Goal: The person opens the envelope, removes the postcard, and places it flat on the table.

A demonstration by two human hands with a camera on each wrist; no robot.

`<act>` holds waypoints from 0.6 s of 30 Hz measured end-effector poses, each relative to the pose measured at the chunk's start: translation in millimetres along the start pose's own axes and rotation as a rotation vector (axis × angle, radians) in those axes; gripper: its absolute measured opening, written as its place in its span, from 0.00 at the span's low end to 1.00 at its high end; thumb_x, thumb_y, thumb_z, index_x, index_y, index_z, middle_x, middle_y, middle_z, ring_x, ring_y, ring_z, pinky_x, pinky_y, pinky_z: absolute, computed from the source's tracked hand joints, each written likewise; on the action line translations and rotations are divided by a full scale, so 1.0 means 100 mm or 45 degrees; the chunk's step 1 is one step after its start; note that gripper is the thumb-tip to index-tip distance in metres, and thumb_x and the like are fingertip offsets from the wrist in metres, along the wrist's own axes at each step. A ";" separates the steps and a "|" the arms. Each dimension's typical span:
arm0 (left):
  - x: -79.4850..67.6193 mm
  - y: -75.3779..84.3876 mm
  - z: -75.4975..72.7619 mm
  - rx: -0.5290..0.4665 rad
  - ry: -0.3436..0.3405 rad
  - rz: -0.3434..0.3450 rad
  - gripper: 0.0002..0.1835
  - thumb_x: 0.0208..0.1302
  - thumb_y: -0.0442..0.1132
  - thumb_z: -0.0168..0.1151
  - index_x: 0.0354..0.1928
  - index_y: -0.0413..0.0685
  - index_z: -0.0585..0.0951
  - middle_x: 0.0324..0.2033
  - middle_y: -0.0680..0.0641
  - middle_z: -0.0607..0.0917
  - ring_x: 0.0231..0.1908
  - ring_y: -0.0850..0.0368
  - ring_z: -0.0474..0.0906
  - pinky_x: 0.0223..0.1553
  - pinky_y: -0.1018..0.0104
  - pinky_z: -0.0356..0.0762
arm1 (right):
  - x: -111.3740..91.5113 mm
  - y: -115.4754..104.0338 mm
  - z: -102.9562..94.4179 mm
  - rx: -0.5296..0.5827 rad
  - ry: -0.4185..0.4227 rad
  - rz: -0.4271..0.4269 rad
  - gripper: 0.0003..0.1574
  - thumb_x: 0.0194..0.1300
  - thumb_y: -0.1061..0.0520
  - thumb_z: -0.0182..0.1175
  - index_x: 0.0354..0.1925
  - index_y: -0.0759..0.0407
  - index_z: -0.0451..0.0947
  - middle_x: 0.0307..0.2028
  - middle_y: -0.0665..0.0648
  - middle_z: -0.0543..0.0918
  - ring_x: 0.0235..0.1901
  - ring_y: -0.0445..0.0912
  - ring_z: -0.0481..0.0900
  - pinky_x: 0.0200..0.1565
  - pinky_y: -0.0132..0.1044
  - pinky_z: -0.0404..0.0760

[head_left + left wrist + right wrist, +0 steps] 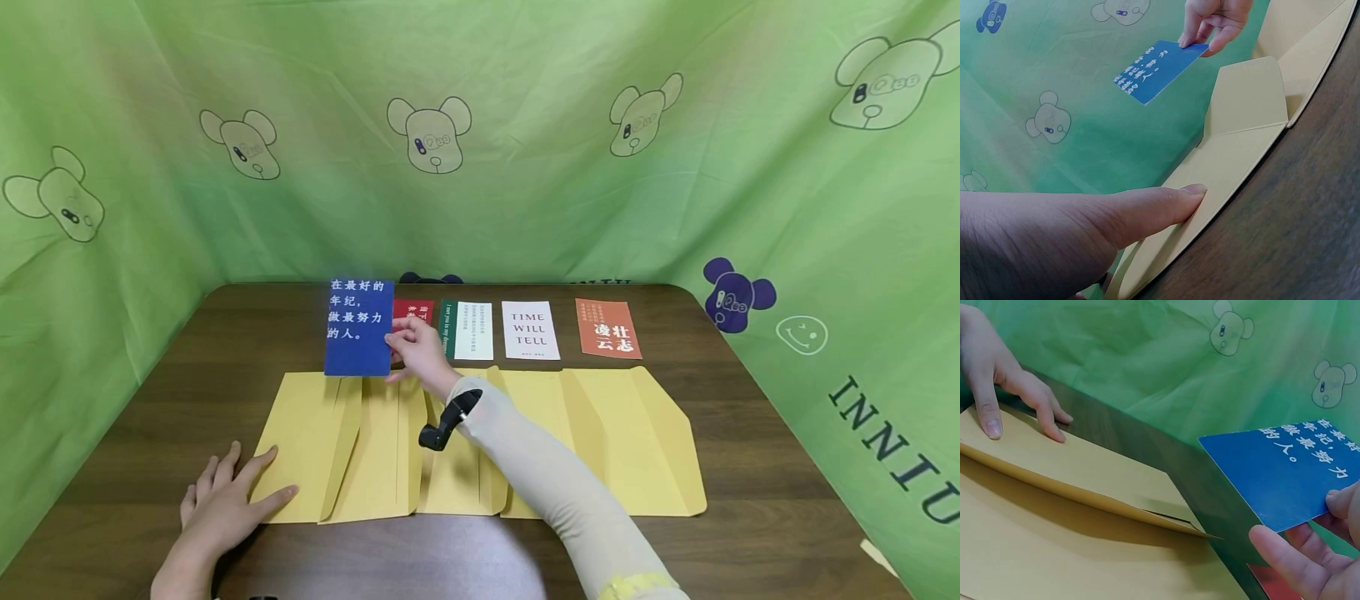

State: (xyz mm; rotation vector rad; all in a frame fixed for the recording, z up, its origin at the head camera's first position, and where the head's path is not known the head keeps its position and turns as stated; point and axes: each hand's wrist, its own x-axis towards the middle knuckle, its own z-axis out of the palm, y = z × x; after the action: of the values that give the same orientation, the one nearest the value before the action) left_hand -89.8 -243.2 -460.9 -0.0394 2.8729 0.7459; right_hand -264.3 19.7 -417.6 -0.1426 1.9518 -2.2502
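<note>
My right hand (422,354) pinches a blue card (358,329) with white Chinese writing by its right edge. The card is held up above the far end of the leftmost yellow envelope (296,442). In the right wrist view the thumb lies on the face of the blue card (1291,475) and the fingers are behind it. My left hand (225,500) rests with spread fingers on the left edge of that same envelope. Its thumb presses on the yellow paper (1235,150) in the left wrist view. The envelope's flap (343,450) stands partly raised along its right side.
More yellow envelopes (630,450) overlap in a row to the right, flaps to the right. Behind them lie a red card (414,312), a green and white card (472,332), a white card (531,331) and an orange card (607,328). A green curtain (525,208) surrounds the wooden table (787,500).
</note>
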 end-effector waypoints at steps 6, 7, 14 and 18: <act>0.00 0.01 -0.01 -0.005 -0.012 -0.001 0.46 0.63 0.68 0.58 0.75 0.49 0.62 0.73 0.25 0.42 0.69 0.20 0.33 0.57 0.21 0.37 | -0.02 0.00 0.07 0.041 -0.010 -0.001 0.15 0.72 0.69 0.55 0.56 0.67 0.71 0.31 0.55 0.78 0.23 0.48 0.79 0.24 0.46 0.85; 0.00 0.00 -0.01 -0.005 -0.015 -0.002 0.46 0.63 0.68 0.58 0.75 0.49 0.62 0.73 0.25 0.42 0.69 0.20 0.33 0.57 0.21 0.37 | -0.02 -0.01 0.08 0.046 -0.013 0.002 0.16 0.72 0.69 0.55 0.56 0.66 0.71 0.31 0.55 0.78 0.23 0.49 0.79 0.24 0.47 0.85; 0.01 -0.01 -0.01 -0.002 -0.024 -0.007 0.46 0.63 0.68 0.58 0.75 0.49 0.61 0.73 0.25 0.42 0.69 0.20 0.32 0.58 0.21 0.36 | 0.00 -0.03 0.19 0.064 -0.029 0.038 0.20 0.71 0.70 0.56 0.60 0.66 0.71 0.33 0.57 0.78 0.26 0.49 0.78 0.27 0.49 0.85; 0.01 -0.02 -0.01 -0.010 -0.017 -0.004 0.46 0.63 0.69 0.58 0.75 0.49 0.61 0.73 0.25 0.42 0.69 0.20 0.33 0.58 0.21 0.36 | 0.03 -0.06 0.25 0.062 -0.025 0.069 0.20 0.70 0.70 0.57 0.59 0.67 0.72 0.35 0.59 0.80 0.27 0.48 0.79 0.28 0.47 0.86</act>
State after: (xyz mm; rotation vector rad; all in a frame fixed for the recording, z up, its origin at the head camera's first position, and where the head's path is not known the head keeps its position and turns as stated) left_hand -90.9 -244.9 -461.2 -0.0394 2.8570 0.7546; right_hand -263.1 -4.5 -408.4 -0.1042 1.8665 -2.2506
